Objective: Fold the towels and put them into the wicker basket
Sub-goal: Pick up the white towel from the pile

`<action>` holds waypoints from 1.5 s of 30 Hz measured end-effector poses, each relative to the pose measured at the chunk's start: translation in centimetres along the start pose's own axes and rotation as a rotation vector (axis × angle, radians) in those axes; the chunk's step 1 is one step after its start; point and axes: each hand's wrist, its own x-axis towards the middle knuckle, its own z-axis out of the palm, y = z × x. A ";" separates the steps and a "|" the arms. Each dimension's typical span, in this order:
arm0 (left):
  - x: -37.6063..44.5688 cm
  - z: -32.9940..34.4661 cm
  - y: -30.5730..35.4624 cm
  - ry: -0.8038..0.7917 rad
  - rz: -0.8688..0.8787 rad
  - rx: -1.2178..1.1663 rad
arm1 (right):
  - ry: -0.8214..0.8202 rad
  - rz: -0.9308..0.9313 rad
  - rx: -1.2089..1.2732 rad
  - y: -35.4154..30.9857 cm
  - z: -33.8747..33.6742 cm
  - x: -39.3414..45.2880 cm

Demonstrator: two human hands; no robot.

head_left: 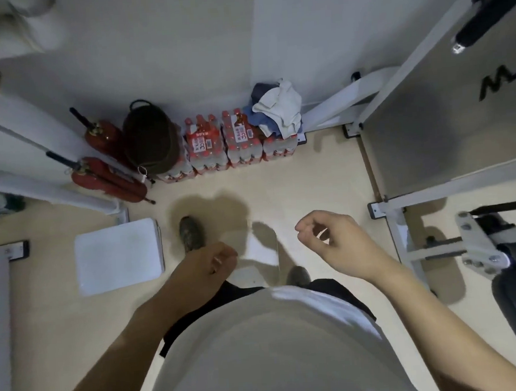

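Our white shirt (pixel 261 347) fills the bottom of the view, smooth and rounded, hiding most of our legs. Beyond it, our left hand's fingers (pixel 224 255) are curled loosely inward around nothing; the left hand (pixel 206 266) hangs over the floor. Our right hand's fingers (pixel 306 227) are bent, thumb and forefinger tips close but apart, also empty; the right hand (pixel 330 239) floats level with the left.

Past the hands, one mottled dark shoe (pixel 190 233) steps forward; the other (pixel 299 276) is half hidden by the shirt. Left of the forward shoe lies a flat white square slab (pixel 119 257) with rounded corners.

Crumpled towels (pixel 278 110), white over blue, soft and rumpled, sit heaped on shrink-wrapped packs of red-capped bottles (pixel 231 142) against the wall. Left of the packs slumps a dark brown bag (pixel 150 138), then two red fire extinguishers (pixel 105 163). We cannot see any wicker basket.

Pale beige flooring (pixel 310 176) meets off-white walls; white metal frames (pixel 403 200) are cut off at the right edge.
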 end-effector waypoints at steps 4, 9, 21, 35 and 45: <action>7.0 -7.7 -1.1 -0.085 0.053 0.081 | 0.057 0.057 0.040 -2.9 0.4 7.3; 16.8 -14.4 0.3 -0.170 0.144 0.139 | 0.113 0.091 0.080 -4.0 -1.7 16.6; 47.8 -5.8 -3.5 -0.090 0.176 0.126 | 0.121 0.289 -0.110 15.6 -5.8 44.2; 74.8 8.2 -16.6 0.273 0.426 -0.151 | 0.387 0.266 -0.294 38.1 1.3 64.2; 70.5 7.0 -14.2 0.221 0.465 -0.291 | 0.752 -0.092 -0.019 32.7 0.0 59.4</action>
